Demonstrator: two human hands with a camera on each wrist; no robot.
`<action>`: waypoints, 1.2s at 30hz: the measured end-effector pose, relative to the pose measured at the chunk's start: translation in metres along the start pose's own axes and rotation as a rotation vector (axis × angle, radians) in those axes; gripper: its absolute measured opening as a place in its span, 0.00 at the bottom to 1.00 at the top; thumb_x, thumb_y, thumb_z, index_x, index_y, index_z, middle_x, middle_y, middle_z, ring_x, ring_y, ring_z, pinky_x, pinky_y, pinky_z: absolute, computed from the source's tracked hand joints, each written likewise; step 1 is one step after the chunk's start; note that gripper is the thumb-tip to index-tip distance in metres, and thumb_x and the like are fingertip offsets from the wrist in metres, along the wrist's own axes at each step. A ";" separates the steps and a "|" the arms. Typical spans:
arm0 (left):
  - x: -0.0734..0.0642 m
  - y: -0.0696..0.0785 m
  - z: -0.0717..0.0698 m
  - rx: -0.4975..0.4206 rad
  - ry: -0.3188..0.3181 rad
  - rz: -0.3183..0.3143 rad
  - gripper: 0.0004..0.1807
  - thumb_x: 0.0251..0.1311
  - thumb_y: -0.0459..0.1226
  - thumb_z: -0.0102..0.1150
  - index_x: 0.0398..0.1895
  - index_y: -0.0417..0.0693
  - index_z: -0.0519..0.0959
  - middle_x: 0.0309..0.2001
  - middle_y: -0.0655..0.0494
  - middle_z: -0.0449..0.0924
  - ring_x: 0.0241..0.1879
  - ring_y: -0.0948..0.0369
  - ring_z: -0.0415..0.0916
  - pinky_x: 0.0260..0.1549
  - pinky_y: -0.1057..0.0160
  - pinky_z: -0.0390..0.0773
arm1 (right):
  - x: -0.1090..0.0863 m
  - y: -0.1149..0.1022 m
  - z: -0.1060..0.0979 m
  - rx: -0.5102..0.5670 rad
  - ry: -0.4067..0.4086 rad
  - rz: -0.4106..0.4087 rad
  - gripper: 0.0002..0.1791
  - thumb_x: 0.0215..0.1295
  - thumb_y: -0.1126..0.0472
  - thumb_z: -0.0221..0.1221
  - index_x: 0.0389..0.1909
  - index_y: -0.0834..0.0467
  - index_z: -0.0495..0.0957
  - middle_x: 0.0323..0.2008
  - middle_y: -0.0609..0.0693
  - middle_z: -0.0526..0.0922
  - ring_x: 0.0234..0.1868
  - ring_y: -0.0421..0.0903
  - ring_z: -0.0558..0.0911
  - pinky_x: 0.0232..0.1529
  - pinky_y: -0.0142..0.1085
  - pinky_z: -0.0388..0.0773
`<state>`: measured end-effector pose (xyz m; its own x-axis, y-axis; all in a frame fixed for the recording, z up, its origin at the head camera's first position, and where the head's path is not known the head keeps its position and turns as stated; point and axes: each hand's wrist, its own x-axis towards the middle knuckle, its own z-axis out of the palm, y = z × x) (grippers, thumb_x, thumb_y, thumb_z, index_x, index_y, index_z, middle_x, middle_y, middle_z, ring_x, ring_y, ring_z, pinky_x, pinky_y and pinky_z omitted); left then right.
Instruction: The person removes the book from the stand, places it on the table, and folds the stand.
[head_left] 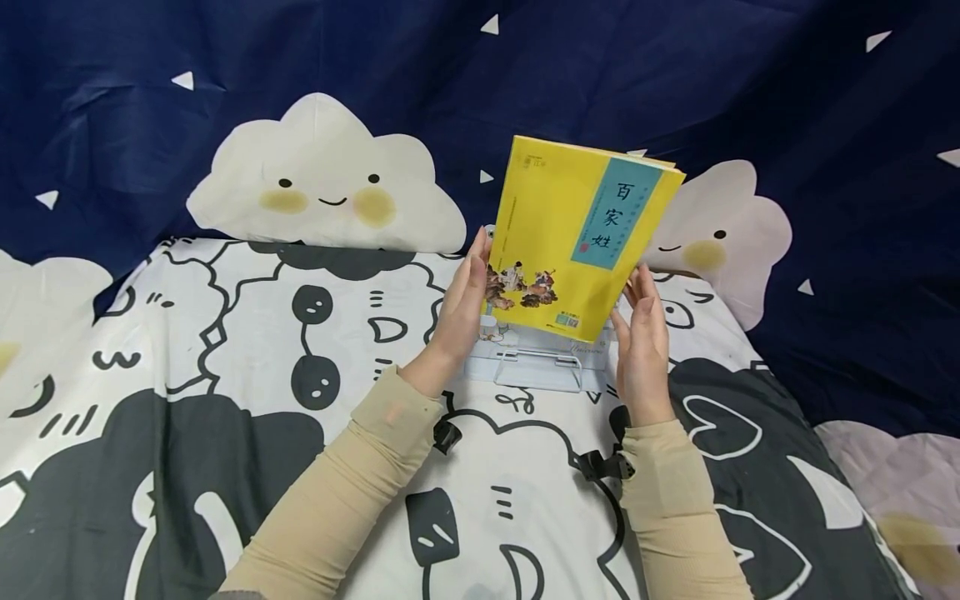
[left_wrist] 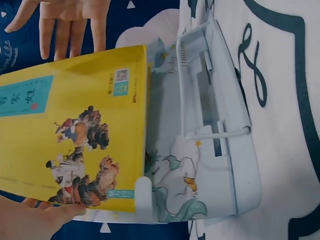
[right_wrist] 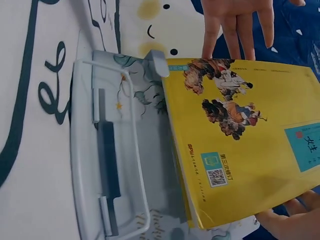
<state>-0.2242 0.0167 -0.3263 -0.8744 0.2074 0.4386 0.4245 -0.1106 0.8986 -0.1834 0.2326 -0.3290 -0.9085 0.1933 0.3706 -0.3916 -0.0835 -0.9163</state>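
A yellow book (head_left: 570, 242) with a blue title panel leans tilted over a pale blue book stand (head_left: 483, 367). My left hand (head_left: 463, 312) lies along the book's left edge, fingers extended and touching it. On the opposite side, my right hand (head_left: 643, 350) is at the right edge with its fingers nearly straight. A small clip (right_wrist: 159, 63) on the stand overlaps the book's lower left corner. Unicorn drawings (left_wrist: 182, 200) decorate the stand, whose wire bar (left_wrist: 215, 134) crosses its front ledge. The book hides most of the stand's back plate and some fingertips.
The stand sits on a white and dark grey cartoon-print cloth (head_left: 247, 350). Behind it hangs a navy cloth (head_left: 420, 58) with smiling clouds (head_left: 322, 179) and small white triangles. Black straps (head_left: 600, 465) show near both wrists.
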 end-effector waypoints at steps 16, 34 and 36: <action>-0.005 0.023 -0.001 0.146 0.149 0.093 0.26 0.78 0.37 0.38 0.75 0.40 0.58 0.73 0.45 0.59 0.68 0.50 0.65 0.65 0.53 0.72 | -0.010 -0.020 0.016 0.051 -0.023 -0.173 0.37 0.78 0.45 0.43 0.78 0.61 0.50 0.78 0.52 0.51 0.77 0.46 0.51 0.79 0.42 0.46; -0.023 0.030 -0.031 0.230 0.255 0.147 0.23 0.69 0.30 0.55 0.67 0.42 0.73 0.62 0.45 0.73 0.57 0.51 0.77 0.28 0.73 0.78 | -0.025 -0.035 0.033 -0.009 -0.030 -0.166 0.35 0.77 0.44 0.44 0.76 0.59 0.55 0.67 0.48 0.60 0.71 0.47 0.56 0.69 0.42 0.56; -0.024 0.031 -0.033 0.213 0.258 0.135 0.23 0.68 0.30 0.56 0.66 0.43 0.74 0.61 0.45 0.74 0.55 0.51 0.78 0.33 0.70 0.83 | -0.027 -0.038 0.034 -0.015 -0.033 -0.162 0.32 0.79 0.47 0.41 0.76 0.60 0.56 0.66 0.48 0.60 0.71 0.47 0.56 0.68 0.41 0.57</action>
<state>-0.1978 -0.0239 -0.3097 -0.8260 -0.0501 0.5615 0.5562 0.0900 0.8262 -0.1491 0.1972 -0.2993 -0.8382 0.1707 0.5180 -0.5311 -0.0394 -0.8464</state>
